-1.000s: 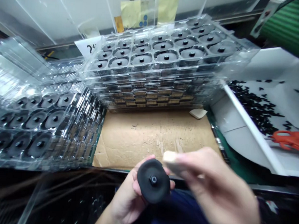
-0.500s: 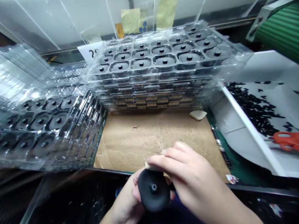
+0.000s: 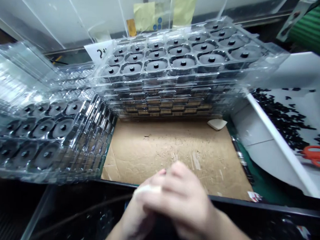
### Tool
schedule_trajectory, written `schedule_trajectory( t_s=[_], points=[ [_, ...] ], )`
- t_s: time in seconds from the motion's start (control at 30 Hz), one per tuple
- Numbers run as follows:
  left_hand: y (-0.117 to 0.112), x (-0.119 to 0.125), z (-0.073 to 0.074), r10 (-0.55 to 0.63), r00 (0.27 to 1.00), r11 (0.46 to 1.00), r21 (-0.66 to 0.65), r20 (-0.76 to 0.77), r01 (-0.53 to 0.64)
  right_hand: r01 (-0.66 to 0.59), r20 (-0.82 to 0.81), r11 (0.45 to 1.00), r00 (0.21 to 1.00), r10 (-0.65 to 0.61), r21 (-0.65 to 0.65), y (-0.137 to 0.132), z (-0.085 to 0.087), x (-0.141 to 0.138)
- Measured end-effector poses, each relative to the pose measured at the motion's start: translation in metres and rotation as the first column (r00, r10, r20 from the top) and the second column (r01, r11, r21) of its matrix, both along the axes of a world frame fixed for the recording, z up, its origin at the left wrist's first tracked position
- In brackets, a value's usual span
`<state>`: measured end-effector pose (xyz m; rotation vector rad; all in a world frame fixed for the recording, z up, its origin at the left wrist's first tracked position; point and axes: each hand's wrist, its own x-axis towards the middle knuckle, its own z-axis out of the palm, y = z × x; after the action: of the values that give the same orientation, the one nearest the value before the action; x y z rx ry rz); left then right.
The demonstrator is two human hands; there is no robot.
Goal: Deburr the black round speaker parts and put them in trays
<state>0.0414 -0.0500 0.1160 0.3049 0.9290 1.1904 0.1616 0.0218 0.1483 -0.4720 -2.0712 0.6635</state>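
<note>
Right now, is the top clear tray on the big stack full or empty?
Full: each cup of the clear plastic tray that shows holds a black disc.

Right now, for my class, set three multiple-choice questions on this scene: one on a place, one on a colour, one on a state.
1. Where do the orange scissors lie? A) on the cardboard B) in the white tray C) on the clear trays
2. What colour are the discs in the clear trays? A) black B) red C) white
3. How are the hands placed? A) far apart B) together at the cardboard's near edge C) both on the trays

1 B: they lie at the tray's right side, near black pieces.
2 A: every visible disc is dark.
3 B: the right hand overlaps the left hand.
</note>
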Motion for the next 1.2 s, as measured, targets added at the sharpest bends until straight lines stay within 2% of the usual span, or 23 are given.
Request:
schedule_trajectory(
  t_s=[0.03,0.07,0.13,0.17,0.27,0.33,0.4,0.47,0.5,0.53,0.57,0.6,0.67,0.7,0.77,0.83,0.9,0.93,1.0,1.07,1.13,1.2],
  points=[
    [0.000,-0.001,0.000,0.002,0.999,1.000,-0.012,0.045,-0.002,0.047,0.068,0.991,0.997,-0.038,-0.127,0.006,-0.006,0.005],
    [0.000,-0.002,0.001,0.004,0.995,0.999,-0.033,0.104,0.000,0.123,0.145,0.959,0.986,-0.088,-0.254,0.011,-0.013,0.011],
    [0.000,-0.006,0.004,0.026,0.978,0.997,-0.070,0.206,-0.012,0.295,0.294,0.856,0.939,-0.178,-0.425,0.016,-0.035,0.025],
    [-0.001,-0.007,0.004,0.041,0.970,0.997,-0.080,0.240,-0.022,0.353,0.338,0.819,0.918,-0.209,-0.453,0.015,-0.049,0.031],
    [0.000,-0.010,0.005,0.061,0.962,0.994,-0.105,0.266,-0.034,0.392,0.382,0.784,0.899,-0.215,-0.481,0.001,-0.089,0.040],
    [0.003,-0.010,0.003,0.075,0.960,0.991,-0.124,0.269,-0.042,0.406,0.399,0.764,0.892,-0.213,-0.501,-0.009,-0.101,0.042],
    [0.005,-0.007,0.002,0.087,0.959,0.990,-0.133,0.271,-0.052,0.438,0.408,0.740,0.881,-0.240,-0.510,-0.014,-0.093,0.041],
    [0.006,-0.004,0.000,0.104,0.957,0.988,-0.137,0.270,-0.069,0.474,0.381,0.725,0.872,-0.307,-0.500,-0.015,-0.066,0.037],
    [0.006,-0.003,-0.002,0.117,0.959,0.987,-0.136,0.259,-0.084,0.473,0.346,0.736,0.876,-0.336,-0.484,-0.016,-0.049,0.033],
    [0.005,-0.002,-0.003,0.123,0.961,0.987,-0.129,0.246,-0.093,0.446,0.279,0.768,0.893,-0.352,-0.459,-0.016,-0.032,0.028],
    [0.004,-0.002,-0.005,0.125,0.963,0.988,-0.121,0.237,-0.098,0.388,0.194,0.824,0.922,-0.336,-0.413,-0.017,-0.016,0.023],
    [0.002,-0.002,-0.007,0.120,0.966,0.989,-0.114,0.227,-0.096,0.305,0.131,0.883,0.952,-0.276,-0.357,-0.019,-0.004,0.018],
    [-0.001,-0.003,-0.011,0.115,0.973,0.989,-0.118,0.201,-0.093,0.149,0.102,0.943,0.987,-0.123,-0.298,-0.021,0.011,0.010],
    [-0.002,-0.004,-0.012,0.127,0.975,0.986,-0.134,0.181,-0.103,0.084,0.139,0.945,0.989,-0.041,-0.315,-0.021,0.014,0.007],
    [-0.002,-0.003,-0.011,0.155,0.979,0.978,-0.161,0.132,-0.133,0.042,0.238,0.913,0.969,0.062,-0.406,-0.018,0.013,0.003],
    [-0.001,0.000,-0.008,0.123,0.986,0.984,-0.145,0.114,-0.106,0.104,0.238,0.904,0.971,-0.003,-0.414,-0.015,0.009,-0.001],
    [-0.001,0.002,-0.006,0.050,0.992,0.992,-0.117,0.117,-0.036,0.181,0.152,0.920,0.979,-0.135,-0.347,-0.014,0.007,-0.004],
    [-0.001,0.002,-0.006,0.025,0.991,0.994,-0.109,0.128,-0.011,0.176,0.113,0.927,0.983,-0.146,-0.331,-0.015,0.007,-0.004],
    [-0.001,-0.002,-0.009,0.033,0.987,0.994,-0.107,0.159,-0.016,0.069,0.105,0.925,0.994,-0.032,-0.373,-0.016,0.011,0.002],
    [-0.001,-0.006,-0.013,0.065,0.978,0.993,-0.107,0.196,-0.044,-0.003,0.182,0.876,0.978,0.103,-0.482,-0.016,0.016,0.015],
    [-0.001,-0.009,-0.013,0.084,0.970,0.993,-0.098,0.226,-0.063,0.065,0.275,0.846,0.957,0.098,-0.529,-0.014,0.016,0.032],
    [0.001,-0.007,-0.009,0.065,0.959,0.997,-0.055,0.275,-0.052,0.210,0.348,0.832,0.937,-0.023,-0.513,-0.010,0.006,0.047]
  ],
)
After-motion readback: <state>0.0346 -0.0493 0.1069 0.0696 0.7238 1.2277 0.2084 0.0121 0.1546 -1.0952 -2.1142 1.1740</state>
